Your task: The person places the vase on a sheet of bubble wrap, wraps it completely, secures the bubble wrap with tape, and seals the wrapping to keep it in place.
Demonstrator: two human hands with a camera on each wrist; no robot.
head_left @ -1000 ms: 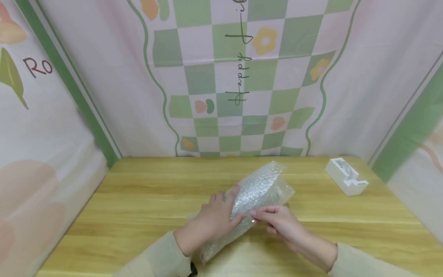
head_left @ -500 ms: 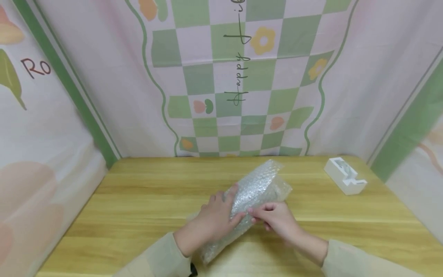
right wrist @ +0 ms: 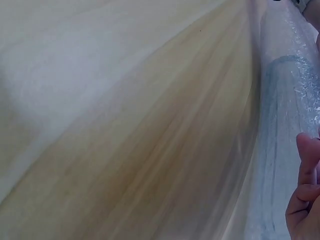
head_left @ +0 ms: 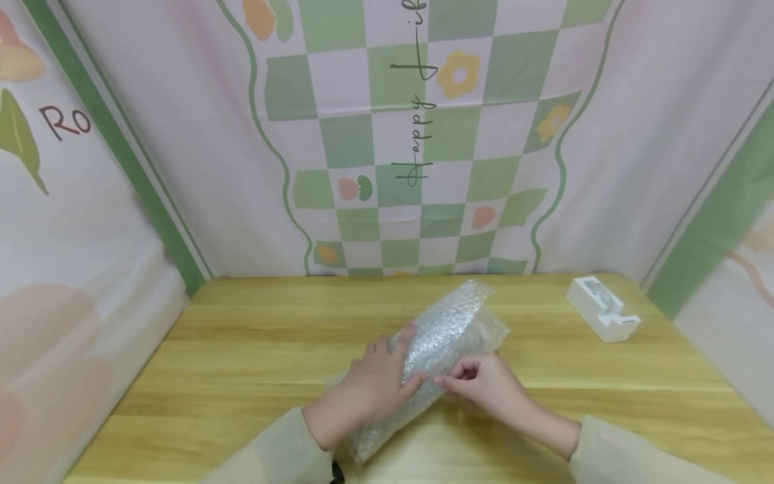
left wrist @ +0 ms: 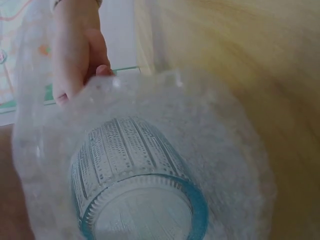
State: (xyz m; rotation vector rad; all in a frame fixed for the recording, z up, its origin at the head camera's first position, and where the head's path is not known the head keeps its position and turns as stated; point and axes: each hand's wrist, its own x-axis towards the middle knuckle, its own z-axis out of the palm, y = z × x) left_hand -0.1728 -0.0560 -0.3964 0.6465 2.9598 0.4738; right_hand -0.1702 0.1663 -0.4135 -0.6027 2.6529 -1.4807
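Observation:
A long roll of clear bubble wrap (head_left: 444, 336) lies slantwise on the wooden table. Through its end in the left wrist view shows a ribbed, blue-tinted drinking glass (left wrist: 127, 150), base toward the camera. My left hand (head_left: 377, 380) rests on top of the roll with fingers spread, its thumb pointing at the wrap's near side. At that near side my right hand (head_left: 486, 386) pinches with thumb and forefinger, the tips right at the wrap's edge. The right wrist view catches curled right fingers (right wrist: 306, 190) beside the wrapped glass.
A white tape dispenser (head_left: 605, 323) stands at the back right of the wooden table (head_left: 254, 336). Behind the table hangs a green-and-white checked curtain (head_left: 399, 222), with more printed cloth on both sides.
My right fingertips have shifted slightly along the wrap's near edge, and a shiny spot below them no longer shows. The left hand and the roll have stayed in place.

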